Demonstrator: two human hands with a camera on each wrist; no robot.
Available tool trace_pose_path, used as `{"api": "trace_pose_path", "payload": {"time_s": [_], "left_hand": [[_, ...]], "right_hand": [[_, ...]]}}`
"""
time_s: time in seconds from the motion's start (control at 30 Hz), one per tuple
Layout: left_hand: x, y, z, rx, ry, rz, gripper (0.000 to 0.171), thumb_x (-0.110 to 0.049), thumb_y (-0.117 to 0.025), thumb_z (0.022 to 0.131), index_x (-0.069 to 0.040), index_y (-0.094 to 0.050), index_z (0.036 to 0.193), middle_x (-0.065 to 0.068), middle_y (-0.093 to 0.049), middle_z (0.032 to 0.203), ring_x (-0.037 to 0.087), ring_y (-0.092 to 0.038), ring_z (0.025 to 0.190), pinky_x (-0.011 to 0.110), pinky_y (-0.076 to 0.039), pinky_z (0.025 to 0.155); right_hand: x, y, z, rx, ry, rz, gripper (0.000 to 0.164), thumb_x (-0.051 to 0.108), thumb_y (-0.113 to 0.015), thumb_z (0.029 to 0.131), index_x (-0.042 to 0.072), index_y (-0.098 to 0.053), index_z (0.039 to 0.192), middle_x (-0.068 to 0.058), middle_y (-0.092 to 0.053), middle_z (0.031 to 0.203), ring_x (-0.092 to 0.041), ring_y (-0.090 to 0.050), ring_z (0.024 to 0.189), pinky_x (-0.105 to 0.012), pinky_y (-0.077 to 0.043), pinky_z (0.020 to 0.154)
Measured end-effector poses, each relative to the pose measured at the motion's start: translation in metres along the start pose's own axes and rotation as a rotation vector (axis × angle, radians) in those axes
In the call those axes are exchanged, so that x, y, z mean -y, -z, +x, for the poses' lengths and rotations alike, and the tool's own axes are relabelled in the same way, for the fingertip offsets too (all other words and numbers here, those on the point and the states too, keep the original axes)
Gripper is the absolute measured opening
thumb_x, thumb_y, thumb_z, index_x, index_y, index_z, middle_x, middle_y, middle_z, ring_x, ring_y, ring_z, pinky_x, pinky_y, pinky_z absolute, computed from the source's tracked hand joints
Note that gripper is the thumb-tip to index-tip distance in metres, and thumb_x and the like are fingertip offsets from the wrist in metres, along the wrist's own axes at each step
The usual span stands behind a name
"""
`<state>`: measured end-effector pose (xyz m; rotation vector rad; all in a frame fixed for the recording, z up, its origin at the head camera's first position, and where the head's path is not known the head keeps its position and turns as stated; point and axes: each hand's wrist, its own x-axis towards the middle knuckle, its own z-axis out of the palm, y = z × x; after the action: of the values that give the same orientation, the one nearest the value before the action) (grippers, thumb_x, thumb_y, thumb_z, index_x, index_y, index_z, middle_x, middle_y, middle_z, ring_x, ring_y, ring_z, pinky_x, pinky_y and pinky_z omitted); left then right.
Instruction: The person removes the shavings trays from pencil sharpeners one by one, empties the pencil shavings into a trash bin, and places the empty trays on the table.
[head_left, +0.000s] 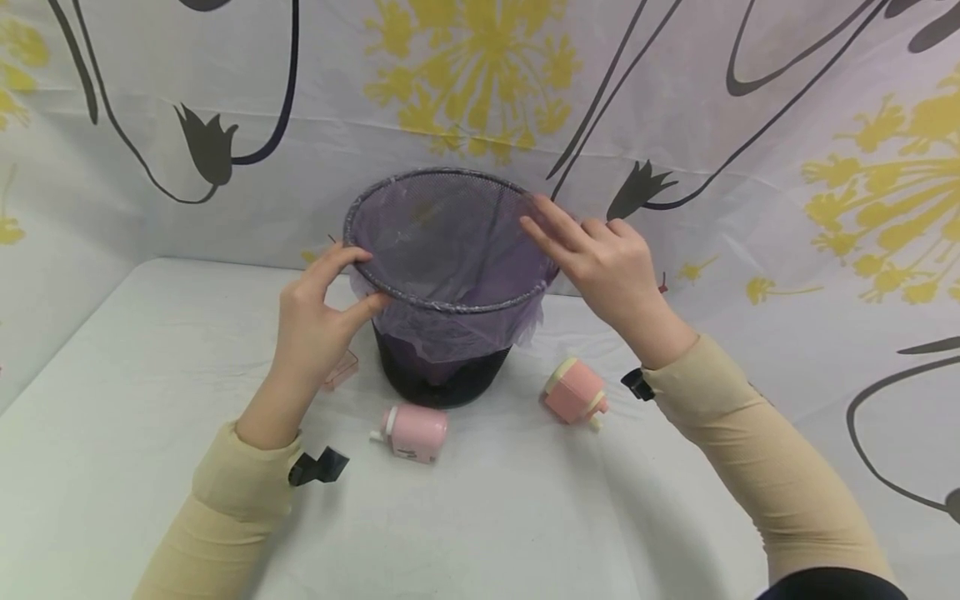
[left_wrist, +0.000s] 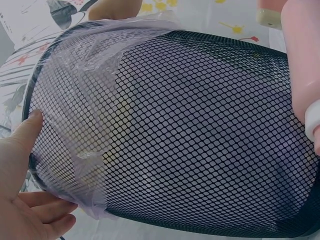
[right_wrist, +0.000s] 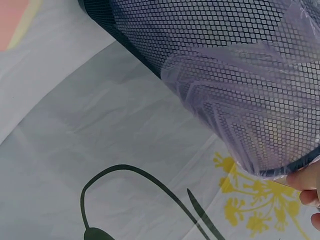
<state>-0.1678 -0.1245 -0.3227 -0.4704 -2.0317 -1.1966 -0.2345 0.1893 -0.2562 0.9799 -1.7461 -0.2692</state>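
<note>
A black mesh wastebasket (head_left: 442, 387) stands on the white-covered table, lined with a thin purple plastic bag (head_left: 450, 329) folded over its rim and hanging down outside. At the left of the rim, my left hand (head_left: 315, 312) pinches the edge, its thumb at the front and its fingers farther back; the left wrist view also shows this hand (left_wrist: 25, 190) against the bag-covered mesh. On the right, my right hand (head_left: 600, 254) holds the rim with fingers over the edge. Only part of that hand (right_wrist: 307, 185) appears in the right wrist view, at the bag's fold.
A pink bottle-like container (head_left: 418, 433) with a white collar lies before the basket. To the right lies a pink and cream container (head_left: 576, 392). A small clear pinkish object (head_left: 342, 369) sits behind my left wrist. Patterned cloth (head_left: 315, 125) hangs behind the basket.
</note>
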Motion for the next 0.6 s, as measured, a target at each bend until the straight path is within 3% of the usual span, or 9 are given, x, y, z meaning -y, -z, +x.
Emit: {"api": "trace_pose_path", "payload": {"time_s": [0.6], "left_hand": [[-0.0015, 0.0013, -0.0009, 0.004, 0.012, -0.002, 0.051, -0.003, -0.085, 0.067, 0.0, -0.064, 0.113, 0.017, -0.06, 0.126, 0.03, -0.053, 0.119, 0.045, -0.039, 0.103]], "right_hand": [[0.0018, 0.0035, 0.0076, -0.026, 0.007, -0.005, 0.045, -0.008, -0.05, 0.095, 0.02, -0.065, 0.126, 0.002, -0.056, 0.135, -0.019, -0.036, 0.05, -0.027, -0.025, 0.044]]}}
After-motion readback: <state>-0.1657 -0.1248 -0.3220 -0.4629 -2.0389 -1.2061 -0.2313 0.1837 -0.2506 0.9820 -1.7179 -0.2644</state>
